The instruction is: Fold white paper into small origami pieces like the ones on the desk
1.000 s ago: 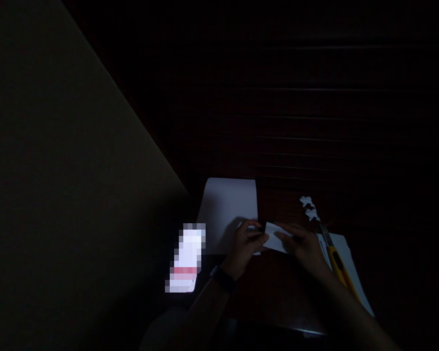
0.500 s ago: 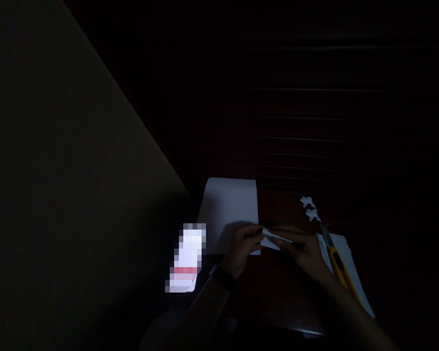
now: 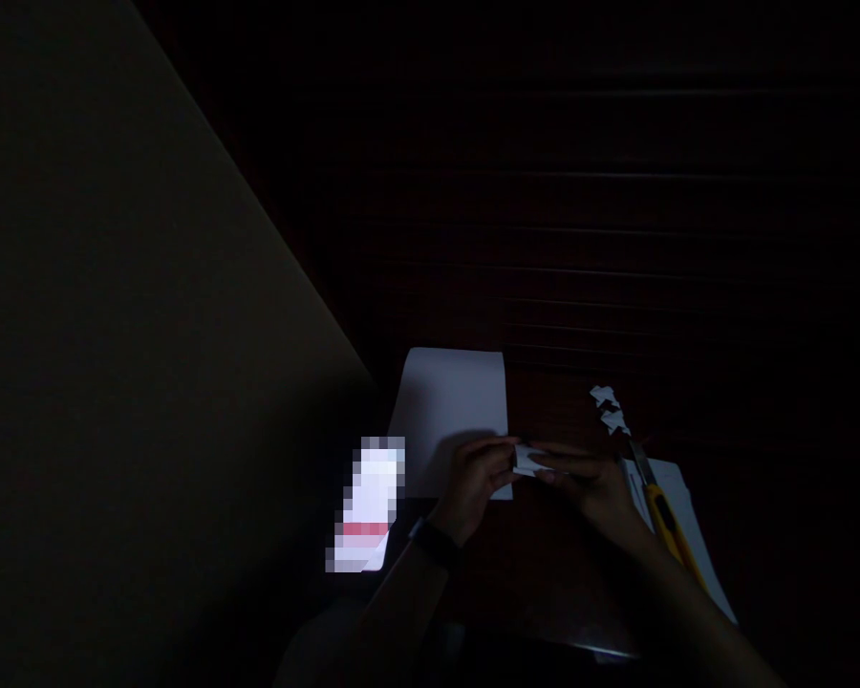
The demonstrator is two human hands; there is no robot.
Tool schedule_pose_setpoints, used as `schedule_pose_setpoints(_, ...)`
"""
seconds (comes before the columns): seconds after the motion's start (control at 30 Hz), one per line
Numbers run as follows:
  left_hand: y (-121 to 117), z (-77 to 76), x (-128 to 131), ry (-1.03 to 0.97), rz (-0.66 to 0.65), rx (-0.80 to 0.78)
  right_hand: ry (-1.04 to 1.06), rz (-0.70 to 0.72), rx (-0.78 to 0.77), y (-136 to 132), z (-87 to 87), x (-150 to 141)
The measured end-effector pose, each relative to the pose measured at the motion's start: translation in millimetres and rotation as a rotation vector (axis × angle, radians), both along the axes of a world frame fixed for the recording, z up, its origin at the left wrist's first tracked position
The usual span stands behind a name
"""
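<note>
A small folded piece of white paper (image 3: 528,460) is held between my two hands, above the dark tabletop. My left hand (image 3: 477,478), with a dark band on its wrist, pinches the paper's left end. The fingers and thumb of my right hand (image 3: 591,487) close on its right side and cover part of it. Beneath and behind my left hand lies a larger white sheet of paper (image 3: 453,397). Dim light hides the finer folds.
At the right, a yellow utility knife (image 3: 670,530) with its blade out rests on white paper sheets (image 3: 695,521). Small folded paper pieces (image 3: 608,409) lie beyond the blade. A lit, pixelated screen (image 3: 367,506) glows at the left, near a wall (image 3: 150,334).
The paper between my hands has turned and now looks more compact, its pointed right part no longer showing. My right fingers have shifted over it. The other things stay where they were.
</note>
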State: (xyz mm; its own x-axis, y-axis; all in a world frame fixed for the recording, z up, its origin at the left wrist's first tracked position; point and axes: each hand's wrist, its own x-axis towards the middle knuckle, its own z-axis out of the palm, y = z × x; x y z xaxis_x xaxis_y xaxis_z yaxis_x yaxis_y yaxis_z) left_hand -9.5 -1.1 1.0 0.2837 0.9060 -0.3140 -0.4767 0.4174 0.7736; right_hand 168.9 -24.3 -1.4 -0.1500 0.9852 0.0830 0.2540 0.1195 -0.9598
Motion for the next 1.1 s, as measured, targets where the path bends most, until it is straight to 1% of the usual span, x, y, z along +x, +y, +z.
schedule_pose_setpoints(0.1,-1,3.4,1,-0.016,-0.020,0.022,0.028,-0.012,0.022,1,1.1,1)
schedule_pose_setpoints(0.27,-5,1.6,5,0.030,-0.097,0.105,-0.068,-0.074,0.133,2,4.7,-1)
schedule_pose_setpoints(0.37,-5,-1.4,6,0.082,-0.073,0.143,-0.088,-0.084,0.177,0,6.5,-5)
schedule_pose_setpoints(0.47,-4,-1.4,6,0.105,-0.036,0.153,-0.077,-0.107,0.148,-1,8.1,-7)
schedule_pose_setpoints(0.6,-2,0.8,5,0.116,-0.011,0.162,-0.059,-0.227,0.056,-2,6.0,-9)
schedule_pose_setpoints(0.73,-2,-0.7,5,0.128,0.016,0.169,0.012,-0.200,-0.041,-2,2.3,-11)
schedule_pose_setpoints(0.9,-2,-4.6,7,0.141,0.026,0.166,0.014,-0.237,-0.028,-3,-1.3,-14)
schedule_pose_setpoints(1.1,-2,-6.7,9,0.177,0.036,0.191,0.022,-0.267,-0.048,-2,-5.8,-14)
